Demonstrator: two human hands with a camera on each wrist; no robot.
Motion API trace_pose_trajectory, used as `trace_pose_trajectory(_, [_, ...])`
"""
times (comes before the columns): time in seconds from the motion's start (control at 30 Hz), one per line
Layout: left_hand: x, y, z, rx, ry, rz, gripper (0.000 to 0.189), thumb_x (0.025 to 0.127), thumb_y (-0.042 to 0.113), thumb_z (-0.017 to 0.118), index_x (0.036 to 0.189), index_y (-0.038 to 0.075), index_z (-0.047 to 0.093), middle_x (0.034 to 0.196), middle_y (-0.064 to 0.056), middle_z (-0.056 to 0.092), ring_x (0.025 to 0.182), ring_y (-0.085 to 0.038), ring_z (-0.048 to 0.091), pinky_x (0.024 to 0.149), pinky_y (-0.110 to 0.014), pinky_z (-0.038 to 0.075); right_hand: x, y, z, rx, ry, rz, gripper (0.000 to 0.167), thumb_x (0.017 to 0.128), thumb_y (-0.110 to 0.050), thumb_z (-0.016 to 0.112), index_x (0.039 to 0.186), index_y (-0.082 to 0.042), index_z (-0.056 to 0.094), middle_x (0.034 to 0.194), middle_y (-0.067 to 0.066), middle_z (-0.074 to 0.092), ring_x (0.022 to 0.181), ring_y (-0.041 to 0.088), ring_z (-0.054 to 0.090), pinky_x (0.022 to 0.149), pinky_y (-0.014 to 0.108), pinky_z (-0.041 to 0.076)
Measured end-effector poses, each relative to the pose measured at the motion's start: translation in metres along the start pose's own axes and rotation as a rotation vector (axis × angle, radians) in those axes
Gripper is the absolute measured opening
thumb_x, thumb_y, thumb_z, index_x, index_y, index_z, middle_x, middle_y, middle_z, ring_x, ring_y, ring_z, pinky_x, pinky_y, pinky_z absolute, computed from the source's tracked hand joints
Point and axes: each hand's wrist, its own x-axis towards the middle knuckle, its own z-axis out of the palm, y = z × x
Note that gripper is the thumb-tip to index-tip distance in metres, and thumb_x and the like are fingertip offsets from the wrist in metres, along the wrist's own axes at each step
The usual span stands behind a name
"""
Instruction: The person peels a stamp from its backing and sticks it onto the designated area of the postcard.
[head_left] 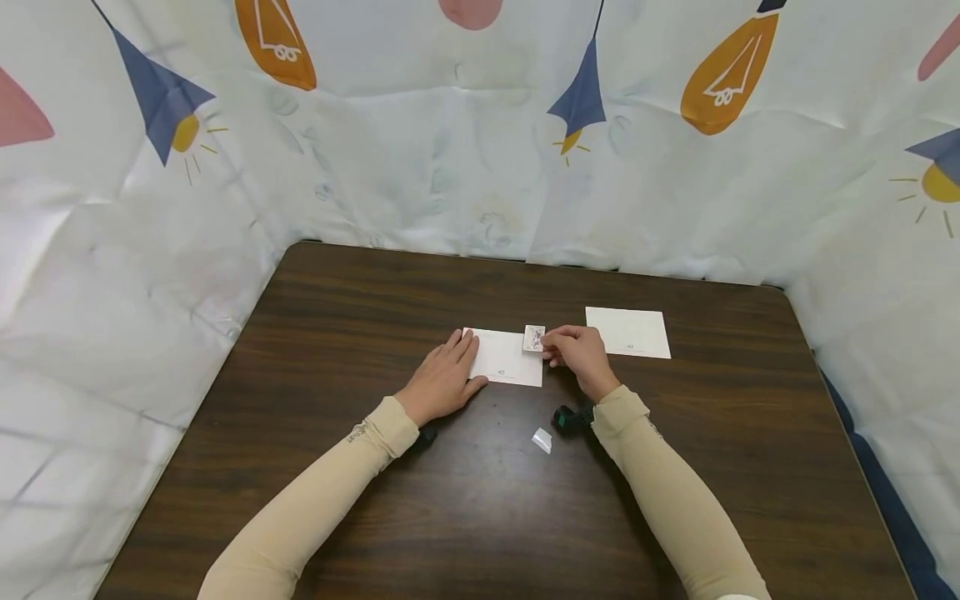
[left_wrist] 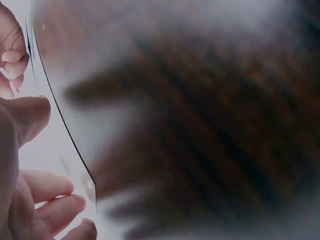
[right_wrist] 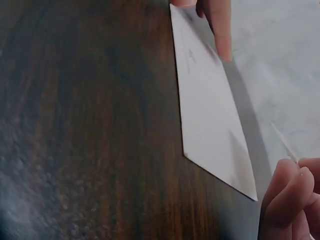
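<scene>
A white card or envelope (head_left: 506, 357) with small print near its lower edge lies on the table in front of me. My left hand (head_left: 447, 377) rests flat on its left end, fingers outstretched. My right hand (head_left: 581, 356) pinches a small white stamp (head_left: 533, 337) with a dark printed picture, held over the upper right corner. In the right wrist view, the stamp (right_wrist: 285, 142) appears nearly edge-on between thumb and fingers, raised off the card (right_wrist: 207, 105). The left wrist view shows the left fingers (left_wrist: 55, 200) on the bright card.
Another white card or envelope (head_left: 628, 332) lies farther back on the right. A small whitish scrap (head_left: 542, 440) sits on the dark wooden table (head_left: 480, 517), near the strapped device (head_left: 567, 419) at my right wrist. Patterned white cloth (head_left: 450, 167) hangs behind and beside the table.
</scene>
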Motion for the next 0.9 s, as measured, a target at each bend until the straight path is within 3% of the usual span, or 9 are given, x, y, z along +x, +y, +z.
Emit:
trace_pose_trajectory(0.37, [0.0074, -0.0028, 0.0005, -0.044, -0.096, -0.021, 0.068, 0.110, 0.035, 0.047, 0.160, -0.007, 0.027, 0.170, -0.025, 0.025, 0.160, -0.041, 0.023, 0.128, -0.057, 0.028, 0.0069, -0.0022, 0.0000, -0.051, 0.009, 0.042, 0.022, 0.092, -0.012, 0.067, 0.098, 0.007, 0.076, 0.067, 0.001, 0.070, 0.058, 0.010, 0.067, 0.058, 0.025, 0.060])
trace_pose_trajectory(0.9, [0.0097, -0.0022, -0.0026, -0.010, -0.119, -0.020, 0.068, 0.110, 0.036, 0.048, 0.158, -0.008, 0.030, 0.169, -0.026, 0.027, 0.159, -0.040, 0.027, 0.128, -0.054, 0.029, 0.0108, -0.0029, 0.0024, -0.185, 0.014, 0.063, 0.023, 0.091, -0.016, 0.065, 0.094, 0.003, 0.078, 0.062, -0.001, 0.071, 0.053, 0.008, 0.068, 0.057, 0.024, 0.060])
